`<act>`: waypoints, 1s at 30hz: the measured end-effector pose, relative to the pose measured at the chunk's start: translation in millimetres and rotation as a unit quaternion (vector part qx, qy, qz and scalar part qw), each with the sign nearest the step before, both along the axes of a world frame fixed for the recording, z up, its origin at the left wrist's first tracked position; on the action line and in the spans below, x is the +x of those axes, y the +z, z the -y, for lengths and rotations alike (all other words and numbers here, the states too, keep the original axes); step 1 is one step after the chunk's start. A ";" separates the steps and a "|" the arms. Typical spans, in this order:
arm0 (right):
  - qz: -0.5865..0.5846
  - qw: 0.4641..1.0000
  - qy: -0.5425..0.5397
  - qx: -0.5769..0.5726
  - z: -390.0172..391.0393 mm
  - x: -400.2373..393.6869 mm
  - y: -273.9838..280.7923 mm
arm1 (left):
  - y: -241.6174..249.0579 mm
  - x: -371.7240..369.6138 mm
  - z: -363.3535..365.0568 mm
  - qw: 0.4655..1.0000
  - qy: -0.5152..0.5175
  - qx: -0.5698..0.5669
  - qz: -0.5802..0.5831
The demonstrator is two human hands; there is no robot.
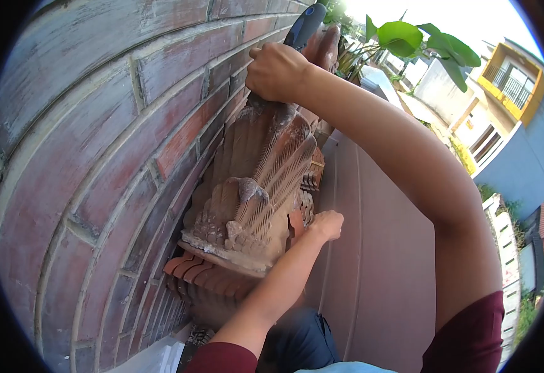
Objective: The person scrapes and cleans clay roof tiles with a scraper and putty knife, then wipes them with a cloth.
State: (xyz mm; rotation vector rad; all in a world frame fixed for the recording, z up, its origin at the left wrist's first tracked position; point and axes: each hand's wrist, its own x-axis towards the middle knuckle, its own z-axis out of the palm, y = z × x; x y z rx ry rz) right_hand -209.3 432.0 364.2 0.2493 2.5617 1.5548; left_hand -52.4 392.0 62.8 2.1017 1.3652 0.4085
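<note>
A large carved terracotta ornament (pixel 247 205) with feather-like relief, dusty and whitish in places, stands against the brick wall. My right hand (pixel 278 71) is at its top, closed around a tool with a dark blue handle (pixel 306 26). The handle's end points up and away; the tool's working end is hidden behind my fist and the ornament. Lower down, my left hand (pixel 326 225) is closed at the ornament's right side, beside a reddish-orange terracotta strip (pixel 295 224). Its fingertips are hidden, so what they grip cannot be made out.
The brick wall (pixel 104 168) runs close along the left. A smooth pinkish-grey surface (pixel 384 248) lies right of the ornament. Scalloped terracotta pieces (pixel 203 273) sit below its base. Green leaves (pixel 400 38) hang at upper right, with a yellow-framed building (pixel 508 81) beyond.
</note>
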 end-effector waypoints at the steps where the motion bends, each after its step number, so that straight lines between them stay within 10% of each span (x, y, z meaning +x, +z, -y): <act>1: 0.015 1.000 0.019 0.009 3.7 6.2 5.0 | -3.2 1.2 -0.8 1.000 0.007 0.019 0.007; 17: -0.211 0.947 0.231 -0.072 -11.5 85.4 7.0 | -0.4 1.7 2.7 0.999 0.003 0.027 0.034; 20: -0.240 0.960 0.087 -0.113 4.2 71.8 9.1 | -4.4 1.7 -1.4 1.000 0.005 0.004 0.030; 24: -0.383 0.883 0.163 -0.217 18.4 49.0 7.8 | -6.8 1.7 -1.3 0.999 0.021 0.018 0.032; 30: -0.109 0.949 -0.018 -0.294 31.7 -8.9 -12.6 | 1.2 0.0 -1.1 1.000 -0.001 -0.013 0.010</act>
